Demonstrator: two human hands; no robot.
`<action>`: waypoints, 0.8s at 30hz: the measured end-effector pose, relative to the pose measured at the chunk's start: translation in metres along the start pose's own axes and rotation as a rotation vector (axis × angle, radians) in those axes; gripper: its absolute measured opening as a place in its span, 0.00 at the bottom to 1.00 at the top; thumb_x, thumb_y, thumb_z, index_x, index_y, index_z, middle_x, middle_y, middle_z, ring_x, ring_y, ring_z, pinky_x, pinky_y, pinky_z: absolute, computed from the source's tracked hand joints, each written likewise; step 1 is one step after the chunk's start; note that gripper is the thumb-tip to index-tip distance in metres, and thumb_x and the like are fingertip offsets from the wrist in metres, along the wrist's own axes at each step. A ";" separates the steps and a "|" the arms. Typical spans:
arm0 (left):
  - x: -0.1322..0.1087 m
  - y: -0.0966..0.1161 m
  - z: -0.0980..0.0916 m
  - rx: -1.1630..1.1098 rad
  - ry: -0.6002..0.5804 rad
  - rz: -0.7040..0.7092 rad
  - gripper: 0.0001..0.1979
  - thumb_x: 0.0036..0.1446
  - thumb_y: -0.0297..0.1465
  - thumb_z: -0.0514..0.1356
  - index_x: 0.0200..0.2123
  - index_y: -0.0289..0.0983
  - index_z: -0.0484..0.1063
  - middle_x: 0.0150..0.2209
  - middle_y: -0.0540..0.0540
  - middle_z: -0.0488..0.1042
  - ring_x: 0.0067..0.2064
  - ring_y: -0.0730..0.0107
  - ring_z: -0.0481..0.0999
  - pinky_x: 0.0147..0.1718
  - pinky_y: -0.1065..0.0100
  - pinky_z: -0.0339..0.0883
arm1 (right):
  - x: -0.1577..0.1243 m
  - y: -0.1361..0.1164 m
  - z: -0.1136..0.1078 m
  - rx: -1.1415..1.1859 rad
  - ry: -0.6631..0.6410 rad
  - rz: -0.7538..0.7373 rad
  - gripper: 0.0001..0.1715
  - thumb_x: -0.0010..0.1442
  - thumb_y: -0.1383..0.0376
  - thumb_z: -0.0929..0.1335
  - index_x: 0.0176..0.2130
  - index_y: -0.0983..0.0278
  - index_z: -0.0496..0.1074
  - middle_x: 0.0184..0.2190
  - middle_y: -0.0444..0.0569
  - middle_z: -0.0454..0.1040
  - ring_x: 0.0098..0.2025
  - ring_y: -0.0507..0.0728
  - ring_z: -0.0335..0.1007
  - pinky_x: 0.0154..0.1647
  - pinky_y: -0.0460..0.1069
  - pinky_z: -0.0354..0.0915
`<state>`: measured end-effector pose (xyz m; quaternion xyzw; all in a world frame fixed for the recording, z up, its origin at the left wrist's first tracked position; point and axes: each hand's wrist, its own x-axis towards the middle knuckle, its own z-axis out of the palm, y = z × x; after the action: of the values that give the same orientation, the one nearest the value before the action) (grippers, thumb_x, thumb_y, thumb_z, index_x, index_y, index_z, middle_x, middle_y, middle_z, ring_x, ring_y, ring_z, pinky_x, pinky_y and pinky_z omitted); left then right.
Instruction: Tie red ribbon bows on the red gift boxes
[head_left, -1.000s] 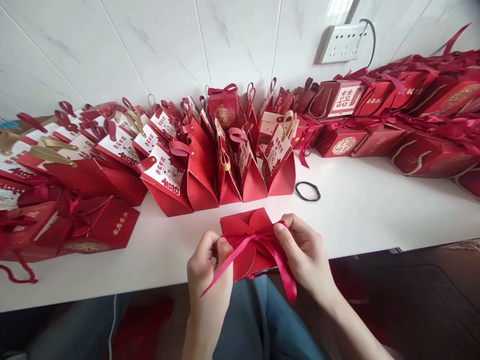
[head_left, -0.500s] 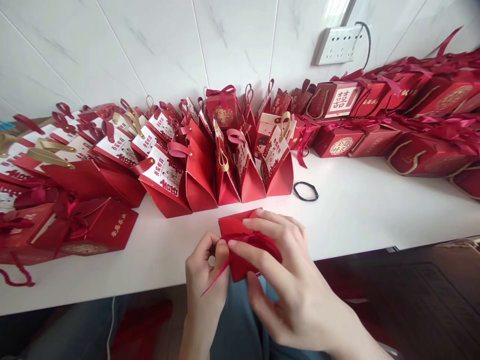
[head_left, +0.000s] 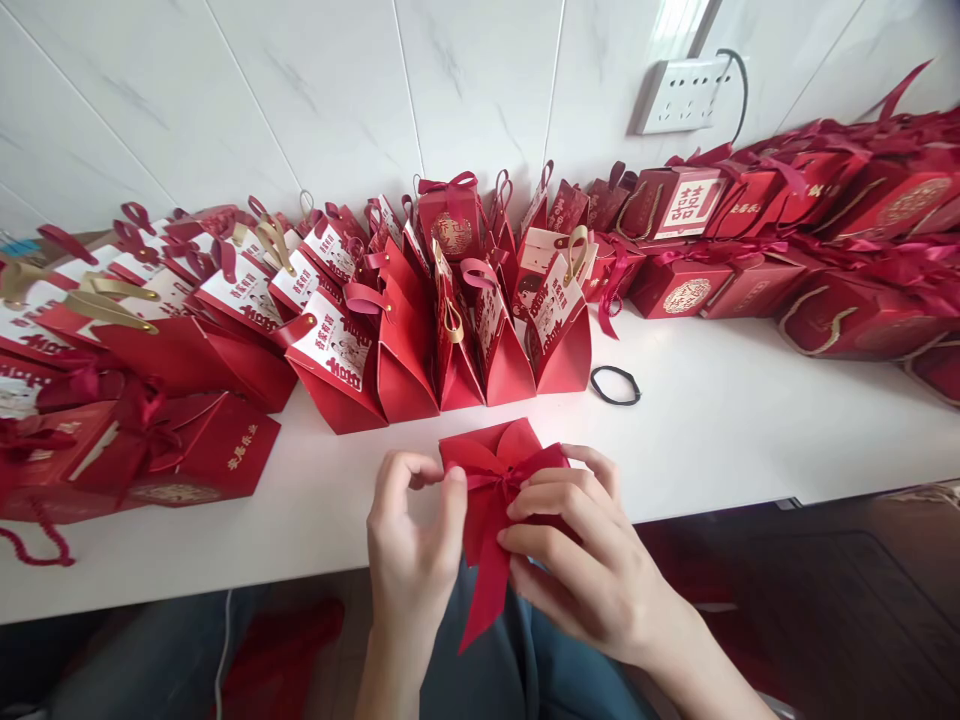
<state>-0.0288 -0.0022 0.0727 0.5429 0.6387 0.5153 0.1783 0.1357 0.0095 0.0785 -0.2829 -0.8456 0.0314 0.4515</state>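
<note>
A small red gift box (head_left: 487, 440) with petal-like top flaps sits at the table's front edge, between my hands. Tied over its top is a dark red ribbon bow (head_left: 501, 478), one flat tail hanging down over the front edge. My left hand (head_left: 416, 530) is at the bow's left side, thumb and index tip pinched together at the loop's end. Curled over the right side of the bow and box is my right hand (head_left: 581, 540), its fingertips on the ribbon near the knot. Those fingers hide the box's right part.
Rows of red tent-shaped gift boxes (head_left: 409, 340) stand behind. Ribbon-tied boxes (head_left: 210, 450) lie at left, more boxes (head_left: 686, 285) at right. A black hair tie (head_left: 615, 385) lies on the white table (head_left: 720, 420). A socket panel (head_left: 686, 95) is on the tiled wall.
The bow now shows spread out, its tail hanging down the front. My right fingers have drawn back rightward from the left side; my left hand no longer holds the thin ribbon end.
</note>
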 end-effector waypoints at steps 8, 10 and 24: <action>-0.003 0.006 0.002 0.062 -0.130 0.279 0.11 0.61 0.27 0.58 0.48 0.42 0.68 0.49 0.45 0.68 0.53 0.66 0.70 0.49 0.68 0.66 | -0.006 0.004 0.002 -0.012 0.005 -0.041 0.08 0.60 0.73 0.66 0.35 0.64 0.75 0.32 0.48 0.74 0.37 0.55 0.71 0.55 0.59 0.59; -0.003 0.006 0.003 0.066 -0.124 0.241 0.11 0.61 0.28 0.58 0.47 0.43 0.69 0.50 0.45 0.68 0.54 0.66 0.70 0.49 0.67 0.67 | -0.006 0.002 0.002 -0.008 0.014 -0.055 0.08 0.59 0.74 0.67 0.34 0.64 0.75 0.32 0.47 0.74 0.38 0.54 0.72 0.55 0.59 0.58; 0.001 0.006 0.005 0.055 -0.188 0.077 0.12 0.57 0.31 0.60 0.46 0.44 0.70 0.54 0.48 0.68 0.58 0.68 0.68 0.52 0.69 0.66 | -0.026 -0.013 0.008 0.059 0.002 -0.051 0.10 0.62 0.74 0.67 0.32 0.62 0.75 0.29 0.41 0.77 0.37 0.50 0.72 0.63 0.53 0.52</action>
<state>-0.0220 0.0004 0.0763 0.6178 0.6116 0.4509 0.2025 0.1353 -0.0128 0.0585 -0.2476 -0.8509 0.0444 0.4613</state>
